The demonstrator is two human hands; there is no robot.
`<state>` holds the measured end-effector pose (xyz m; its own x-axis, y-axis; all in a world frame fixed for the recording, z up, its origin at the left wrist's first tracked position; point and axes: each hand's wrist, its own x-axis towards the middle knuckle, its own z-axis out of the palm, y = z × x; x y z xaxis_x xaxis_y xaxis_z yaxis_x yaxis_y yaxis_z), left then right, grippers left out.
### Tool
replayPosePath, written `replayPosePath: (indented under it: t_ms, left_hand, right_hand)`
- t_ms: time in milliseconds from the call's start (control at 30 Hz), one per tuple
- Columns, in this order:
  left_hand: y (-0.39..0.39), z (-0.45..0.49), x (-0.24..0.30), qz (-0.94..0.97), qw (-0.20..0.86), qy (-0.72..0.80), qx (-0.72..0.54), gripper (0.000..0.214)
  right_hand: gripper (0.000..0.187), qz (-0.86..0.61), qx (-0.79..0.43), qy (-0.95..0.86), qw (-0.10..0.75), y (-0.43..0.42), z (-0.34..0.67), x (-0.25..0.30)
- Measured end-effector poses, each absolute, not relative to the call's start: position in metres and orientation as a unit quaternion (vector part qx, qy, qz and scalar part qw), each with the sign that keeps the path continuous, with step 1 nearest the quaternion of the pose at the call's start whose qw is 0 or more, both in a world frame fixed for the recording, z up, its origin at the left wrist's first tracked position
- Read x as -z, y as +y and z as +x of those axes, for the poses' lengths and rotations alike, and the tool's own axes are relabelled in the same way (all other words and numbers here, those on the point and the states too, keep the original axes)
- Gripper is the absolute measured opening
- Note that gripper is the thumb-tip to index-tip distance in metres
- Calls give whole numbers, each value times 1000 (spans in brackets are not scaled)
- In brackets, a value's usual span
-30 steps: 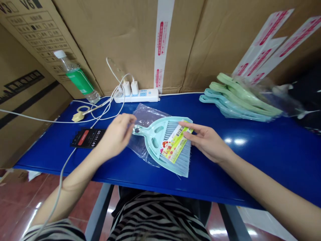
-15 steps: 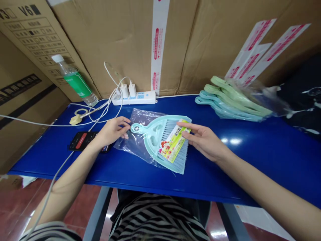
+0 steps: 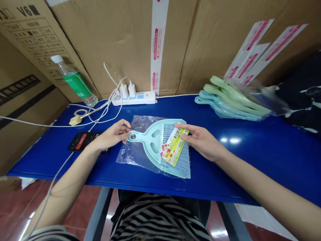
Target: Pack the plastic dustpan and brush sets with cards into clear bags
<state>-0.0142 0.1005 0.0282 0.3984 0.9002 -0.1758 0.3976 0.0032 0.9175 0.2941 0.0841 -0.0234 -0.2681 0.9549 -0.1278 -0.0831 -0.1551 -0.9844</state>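
A light-blue dustpan (image 3: 149,136) lies on a clear plastic bag (image 3: 127,154), its handle pointing left. Nested in the pan is a small brush, with pale bristles (image 3: 185,162) showing at the right. My left hand (image 3: 114,134) pinches the end of the dustpan's handle between thumb and fingers. Over the bristles lies a yellow-green and white card label (image 3: 176,147) with a printed mushroom. The thumb and fingers of my right hand (image 3: 205,142) grip its upper right edge.
Several green and blue dustpans (image 3: 233,100) in plastic lie at the back right. A phone (image 3: 82,141) with a cable is beside my left wrist. Behind are a power strip (image 3: 147,97), tangled white cables, a bottle (image 3: 77,83) and cardboard boxes (image 3: 120,33).
The dustpan has turned slightly, its handle end moving left and down into my left fingers. The bristle end and label have shifted a little downward. My right hand stays on the label.
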Motion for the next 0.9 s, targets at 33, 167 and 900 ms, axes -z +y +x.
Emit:
replayPosePath:
  t_ms: [33, 167, 900]
  left_hand:
    - [100, -14, -28, 655, 520, 490, -248, 30]
    - [98, -12, -25, 663, 516, 491, -232, 31]
    - [93, -15, -20, 714, 448, 479, -245, 23]
  right_hand:
    - [50, -437, -608, -514, 419, 84, 294, 23]
    - [38, -438, -535, -614, 380, 87, 297, 21]
    - [57, -533, -192, -780, 265, 69, 303, 16]
